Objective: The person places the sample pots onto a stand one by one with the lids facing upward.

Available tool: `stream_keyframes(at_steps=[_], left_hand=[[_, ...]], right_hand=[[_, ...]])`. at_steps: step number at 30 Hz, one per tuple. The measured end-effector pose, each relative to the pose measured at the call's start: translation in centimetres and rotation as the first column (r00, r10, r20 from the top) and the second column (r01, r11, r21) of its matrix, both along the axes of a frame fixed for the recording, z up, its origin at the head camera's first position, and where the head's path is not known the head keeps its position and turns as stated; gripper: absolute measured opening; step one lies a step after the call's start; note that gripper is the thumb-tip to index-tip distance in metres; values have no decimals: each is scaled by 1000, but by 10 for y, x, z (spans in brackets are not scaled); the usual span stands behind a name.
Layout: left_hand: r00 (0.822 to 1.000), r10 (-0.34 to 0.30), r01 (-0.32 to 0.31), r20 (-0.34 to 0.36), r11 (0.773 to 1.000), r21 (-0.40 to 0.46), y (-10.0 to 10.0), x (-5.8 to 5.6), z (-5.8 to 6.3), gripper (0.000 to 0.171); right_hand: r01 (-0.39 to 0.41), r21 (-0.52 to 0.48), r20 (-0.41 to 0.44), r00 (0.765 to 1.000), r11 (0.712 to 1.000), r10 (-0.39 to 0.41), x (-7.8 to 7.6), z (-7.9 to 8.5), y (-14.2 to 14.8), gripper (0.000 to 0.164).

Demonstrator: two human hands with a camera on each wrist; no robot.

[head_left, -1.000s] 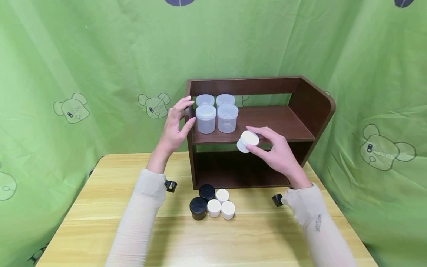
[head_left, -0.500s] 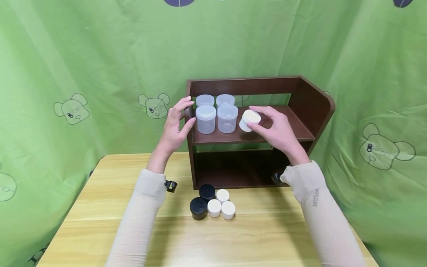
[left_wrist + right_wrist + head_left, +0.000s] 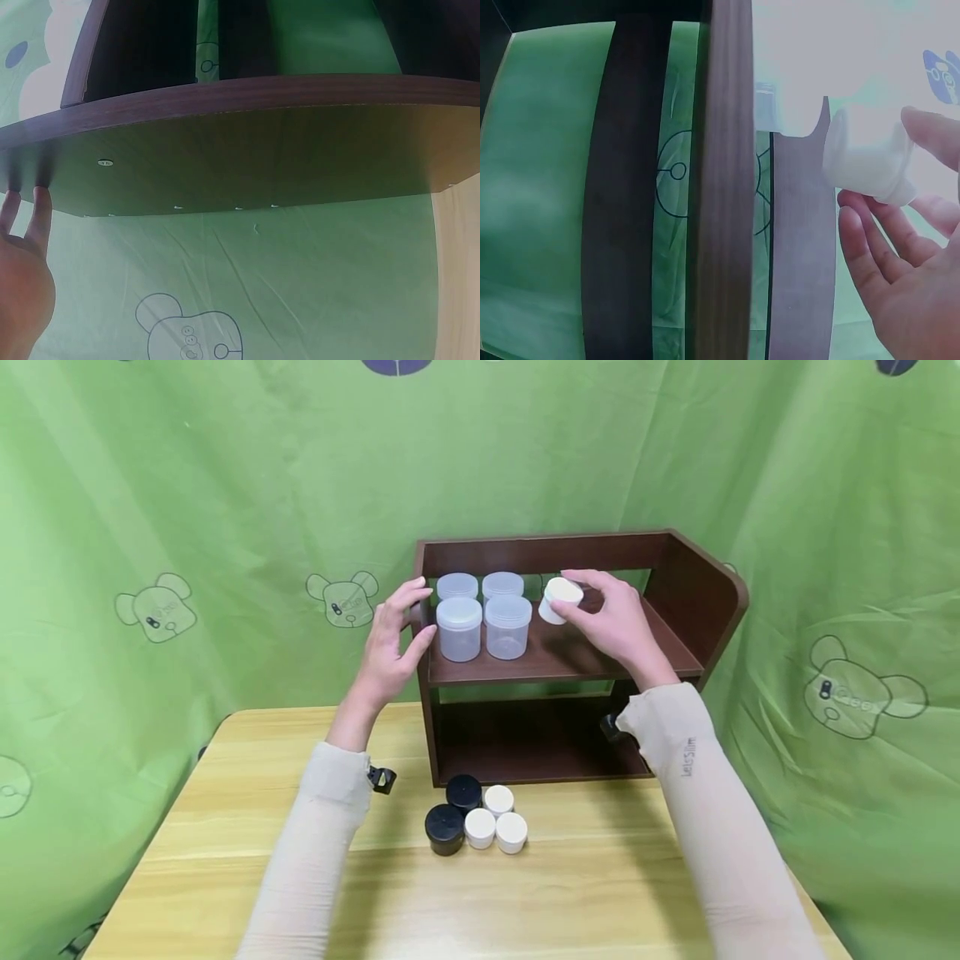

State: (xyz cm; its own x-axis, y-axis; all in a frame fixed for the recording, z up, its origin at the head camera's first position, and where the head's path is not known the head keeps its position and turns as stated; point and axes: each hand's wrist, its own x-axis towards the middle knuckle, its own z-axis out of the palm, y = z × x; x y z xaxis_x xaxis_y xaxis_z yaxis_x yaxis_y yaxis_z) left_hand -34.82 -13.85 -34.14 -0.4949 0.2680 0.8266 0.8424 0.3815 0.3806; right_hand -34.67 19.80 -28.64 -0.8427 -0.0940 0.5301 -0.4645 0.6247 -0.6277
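Here, the right grip (image 3: 617,620) pinches a white jar (image 3: 562,592) over the shelf (image 3: 697,593), whose side (image 3: 247,161) the spread left grip (image 3: 390,647) touches.

Green curtain (image 3: 262,485), cartoon animal outlines (image 3: 343,600); light wood-grain table (image 3: 585,877).

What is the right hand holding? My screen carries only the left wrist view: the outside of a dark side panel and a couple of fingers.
Observer: The right hand pinches a small white jar, held slightly tilted.
Operator: Does anything stand on the upper shelf?
Observer: Yes, four clear jars, grouped toward its left end.
Operator: I catch only a strip of the table. What is on it?
Observer: Two black jars and three white jars sit close together in front of the shelving.
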Motion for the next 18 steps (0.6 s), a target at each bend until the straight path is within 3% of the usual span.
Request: stream_keyframes(at_steps=[10, 18], left_hand=[[1000, 5, -5, -5, 1000, -9, 1, 0, 0, 49], [1000, 5, -5, -8, 1000, -16, 1, 0, 1, 49]], right_hand=[[50, 0, 54, 997, 999, -50, -22, 9, -4, 54], [62, -19, 67, 996, 998, -60, -38, 4, -8, 54]])
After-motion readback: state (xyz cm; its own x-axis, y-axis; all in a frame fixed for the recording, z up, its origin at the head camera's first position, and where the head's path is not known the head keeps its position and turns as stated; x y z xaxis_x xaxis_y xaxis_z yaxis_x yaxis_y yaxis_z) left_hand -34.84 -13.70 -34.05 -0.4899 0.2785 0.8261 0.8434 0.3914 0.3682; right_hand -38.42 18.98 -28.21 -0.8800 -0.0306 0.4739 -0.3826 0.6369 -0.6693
